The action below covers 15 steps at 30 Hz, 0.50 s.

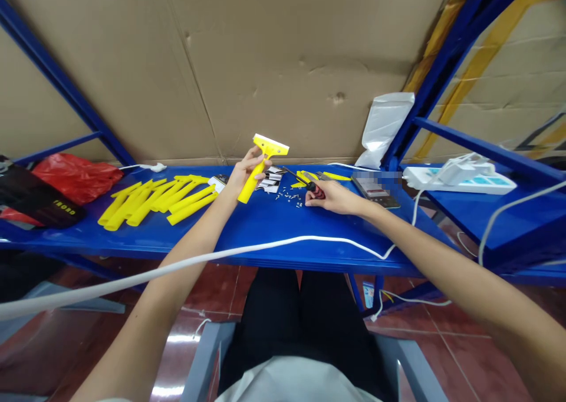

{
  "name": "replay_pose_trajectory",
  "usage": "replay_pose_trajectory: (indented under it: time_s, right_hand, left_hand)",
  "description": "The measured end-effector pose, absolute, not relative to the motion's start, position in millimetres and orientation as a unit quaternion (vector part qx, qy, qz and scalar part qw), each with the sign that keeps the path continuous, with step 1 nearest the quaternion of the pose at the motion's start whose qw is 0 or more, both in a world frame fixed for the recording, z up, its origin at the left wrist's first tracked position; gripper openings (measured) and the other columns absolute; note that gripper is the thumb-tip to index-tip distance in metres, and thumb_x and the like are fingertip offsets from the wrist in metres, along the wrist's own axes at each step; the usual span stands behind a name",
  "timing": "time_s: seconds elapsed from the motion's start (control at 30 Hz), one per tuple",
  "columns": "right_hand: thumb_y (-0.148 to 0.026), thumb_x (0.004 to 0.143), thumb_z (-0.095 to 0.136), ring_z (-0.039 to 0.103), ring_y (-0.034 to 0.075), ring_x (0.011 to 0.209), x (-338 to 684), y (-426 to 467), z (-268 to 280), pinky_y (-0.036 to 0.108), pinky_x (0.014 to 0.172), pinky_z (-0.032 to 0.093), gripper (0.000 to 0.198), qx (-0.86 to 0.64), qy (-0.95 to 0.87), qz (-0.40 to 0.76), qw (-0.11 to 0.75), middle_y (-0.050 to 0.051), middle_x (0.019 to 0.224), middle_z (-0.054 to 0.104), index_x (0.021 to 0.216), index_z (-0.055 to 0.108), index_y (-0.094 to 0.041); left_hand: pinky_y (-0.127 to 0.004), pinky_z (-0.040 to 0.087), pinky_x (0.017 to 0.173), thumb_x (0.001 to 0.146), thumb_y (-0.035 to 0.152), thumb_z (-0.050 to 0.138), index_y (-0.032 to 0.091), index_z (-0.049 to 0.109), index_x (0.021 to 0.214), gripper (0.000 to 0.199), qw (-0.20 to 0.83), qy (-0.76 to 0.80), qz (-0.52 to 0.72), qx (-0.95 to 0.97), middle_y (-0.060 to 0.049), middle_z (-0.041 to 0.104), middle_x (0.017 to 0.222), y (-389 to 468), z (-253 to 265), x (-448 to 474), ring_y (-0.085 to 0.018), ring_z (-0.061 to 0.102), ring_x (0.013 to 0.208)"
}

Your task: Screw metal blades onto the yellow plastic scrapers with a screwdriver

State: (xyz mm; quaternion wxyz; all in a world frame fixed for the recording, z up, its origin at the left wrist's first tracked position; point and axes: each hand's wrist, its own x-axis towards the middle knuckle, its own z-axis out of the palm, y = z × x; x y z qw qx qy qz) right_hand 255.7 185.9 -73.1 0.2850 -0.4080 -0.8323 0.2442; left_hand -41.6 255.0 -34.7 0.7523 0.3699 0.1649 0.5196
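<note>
My left hand (246,171) is closed around a yellow scraper (253,184), its wide head up and tilted, with a pale strip along the top edge. In my right hand (335,198) is a screwdriver (316,190) with a red and black handle, its dark shaft pointing up and left. The shaft tip is apart from the scraper. Small loose screws (289,195) lie scattered on the blue table between my hands. Several yellow scraper handles (152,201) lie in a row at the left. Other yellow parts (336,176) lie behind my right hand.
A white cable (265,246) crosses the front of the blue table (274,228). At the right are a dark phone-like slab (375,190) and a white power strip (464,181). A red plastic bag (77,175) and a black bag (39,198) sit far left. Cardboard (283,66) stands behind.
</note>
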Motion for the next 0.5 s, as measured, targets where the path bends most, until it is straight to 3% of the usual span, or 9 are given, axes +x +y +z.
replay_pose_trajectory:
  time_s: [0.2, 0.33, 0.5]
  right_hand:
    - [-0.054, 0.091, 0.077, 0.07, 0.025, 0.077, 258.8, 188.1, -73.5, 0.04, 0.075, 0.053, 0.032, -0.415, -0.82, 0.207, 0.336, 0.005, 0.089, 0.079, 0.092, 0.066, -0.024]
    - [-0.064, 0.095, 0.074, 0.072, 0.026, 0.083, 256.5, 186.5, -72.1, 0.043, 0.081, 0.054, 0.043, -0.422, -0.789, 0.186, 0.406, 0.008, 0.098, 0.082, 0.085, 0.054, -0.027]
    - [-0.057, 0.098, 0.074, 0.073, 0.026, 0.089, 253.2, 181.1, -63.0, 0.044, 0.086, 0.055, 0.042, -0.4, -0.743, 0.141, 0.518, 0.008, 0.102, 0.083, 0.081, 0.049, -0.028]
  left_hand:
    - [-0.011, 0.036, 0.043, 0.081, 0.002, 0.078, 0.025, 0.065, 0.12, 0.047, 0.732, 0.206, 0.524, 0.384, -0.007, 0.072, 0.117, 259.7, -37.7, -38.3, -0.012, 0.073, 0.081]
    - [-0.012, 0.037, 0.043, 0.08, 0.004, 0.082, 0.023, 0.065, 0.118, 0.046, 0.72, 0.242, 0.496, 0.421, -0.007, 0.073, 0.108, 259.0, -42.9, -32.6, -0.013, 0.074, 0.077]
    - [-0.014, 0.039, 0.043, 0.081, 0.003, 0.082, 0.02, 0.065, 0.119, 0.045, 0.733, 0.264, 0.438, 0.449, -0.01, 0.074, 0.102, 254.3, -50.5, -21.3, -0.017, 0.077, 0.078]
